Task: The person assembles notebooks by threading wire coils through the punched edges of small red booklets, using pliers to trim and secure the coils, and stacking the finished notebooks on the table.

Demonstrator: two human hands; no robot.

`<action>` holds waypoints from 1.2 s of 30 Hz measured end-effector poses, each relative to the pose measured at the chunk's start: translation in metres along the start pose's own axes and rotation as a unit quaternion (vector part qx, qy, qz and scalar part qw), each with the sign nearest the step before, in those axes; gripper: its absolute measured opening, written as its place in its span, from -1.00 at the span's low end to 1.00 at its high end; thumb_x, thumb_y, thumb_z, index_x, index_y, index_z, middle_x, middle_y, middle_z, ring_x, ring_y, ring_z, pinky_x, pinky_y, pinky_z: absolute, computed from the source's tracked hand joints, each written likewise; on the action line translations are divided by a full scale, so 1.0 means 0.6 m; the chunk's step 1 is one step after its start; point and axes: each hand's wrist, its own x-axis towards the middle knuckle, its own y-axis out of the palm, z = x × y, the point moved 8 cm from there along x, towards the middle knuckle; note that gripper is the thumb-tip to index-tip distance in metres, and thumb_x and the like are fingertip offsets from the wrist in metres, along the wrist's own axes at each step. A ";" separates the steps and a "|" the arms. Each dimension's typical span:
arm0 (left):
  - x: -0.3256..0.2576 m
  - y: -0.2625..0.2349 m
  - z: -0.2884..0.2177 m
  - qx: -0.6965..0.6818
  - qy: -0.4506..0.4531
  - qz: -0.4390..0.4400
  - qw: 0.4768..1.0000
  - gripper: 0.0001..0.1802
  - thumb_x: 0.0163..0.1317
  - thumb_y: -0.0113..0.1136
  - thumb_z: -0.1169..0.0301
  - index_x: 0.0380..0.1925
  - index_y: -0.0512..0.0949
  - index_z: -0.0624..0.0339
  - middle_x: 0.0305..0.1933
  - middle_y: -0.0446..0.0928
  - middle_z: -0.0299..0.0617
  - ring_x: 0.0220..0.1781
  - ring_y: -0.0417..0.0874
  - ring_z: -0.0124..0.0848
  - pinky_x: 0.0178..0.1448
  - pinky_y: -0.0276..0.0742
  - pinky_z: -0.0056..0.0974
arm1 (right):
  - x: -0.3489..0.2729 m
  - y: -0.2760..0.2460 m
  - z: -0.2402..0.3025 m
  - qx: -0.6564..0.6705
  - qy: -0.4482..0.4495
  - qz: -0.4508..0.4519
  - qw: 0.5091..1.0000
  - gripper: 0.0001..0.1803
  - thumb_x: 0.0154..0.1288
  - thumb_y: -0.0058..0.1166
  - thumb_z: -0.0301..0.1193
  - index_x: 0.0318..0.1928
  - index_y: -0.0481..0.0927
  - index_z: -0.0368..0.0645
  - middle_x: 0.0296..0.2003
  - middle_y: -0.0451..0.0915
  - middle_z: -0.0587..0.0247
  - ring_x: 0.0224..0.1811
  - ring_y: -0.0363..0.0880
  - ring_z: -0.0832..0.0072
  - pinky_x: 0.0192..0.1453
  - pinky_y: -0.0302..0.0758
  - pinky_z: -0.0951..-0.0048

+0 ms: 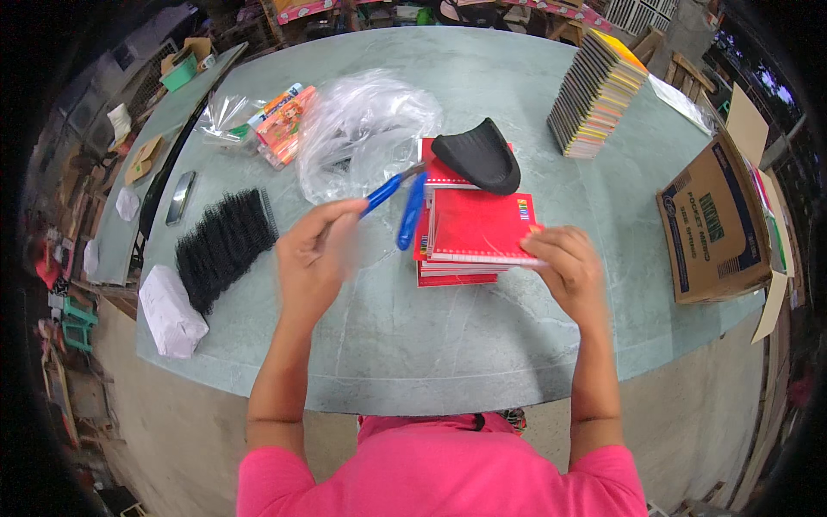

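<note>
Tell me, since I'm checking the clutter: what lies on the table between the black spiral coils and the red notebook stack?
In the head view, between the black spiral coils and the red notebook stack, the left hand holds blue-handled pliers; below them the table is bare.

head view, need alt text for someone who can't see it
A person's left hand holds blue-handled pliers while the right hand grips the edge of the top red notebook on a small stack, on a grey-green table. Black binding coils, a cardboard box and a taller notebook stack lie around.
</note>
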 end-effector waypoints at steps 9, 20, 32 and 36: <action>0.053 0.145 0.034 0.164 0.293 0.111 0.935 -0.82 0.13 0.20 0.44 -0.24 0.62 0.17 -0.32 0.58 -0.18 -0.24 0.54 -0.27 -0.06 0.46 -0.26 | -0.091 -0.007 0.052 0.258 0.148 0.129 0.946 -0.83 -0.01 0.25 -0.41 -0.35 0.66 -0.18 -0.44 0.63 0.26 -0.37 0.58 0.32 -0.22 0.47 0.38; 0.103 -0.177 0.276 0.483 -0.017 -0.045 0.875 -0.74 0.14 0.10 0.40 -0.20 0.55 0.31 -0.18 0.57 0.10 -0.14 0.62 -0.03 -0.07 0.53 -0.08 | -0.130 0.167 0.050 0.141 0.131 0.181 0.965 -0.83 0.04 0.20 -0.48 -0.29 0.61 -0.17 -0.40 0.59 0.14 -0.30 0.53 0.19 -0.19 0.42 0.27; 0.013 -0.111 0.315 0.585 -0.105 -0.017 0.804 -0.78 0.12 0.04 0.37 -0.27 0.44 0.29 -0.24 0.54 0.06 -0.26 0.65 -0.09 -0.20 0.58 -0.13 | -0.051 0.208 0.107 0.055 0.082 0.169 0.981 -0.82 0.07 0.15 -0.45 -0.26 0.57 -0.17 -0.42 0.55 0.14 -0.32 0.51 0.17 -0.24 0.40 0.21; -0.097 -0.134 0.277 0.455 -0.075 -0.087 0.883 -0.82 0.08 0.15 0.45 -0.32 0.46 0.28 -0.31 0.52 0.06 -0.28 0.59 -0.10 -0.13 0.48 -0.07 | -0.040 0.215 0.101 0.062 0.089 0.115 0.988 -0.82 0.08 0.15 -0.45 -0.26 0.57 -0.16 -0.44 0.56 0.13 -0.35 0.53 0.16 -0.28 0.42 0.20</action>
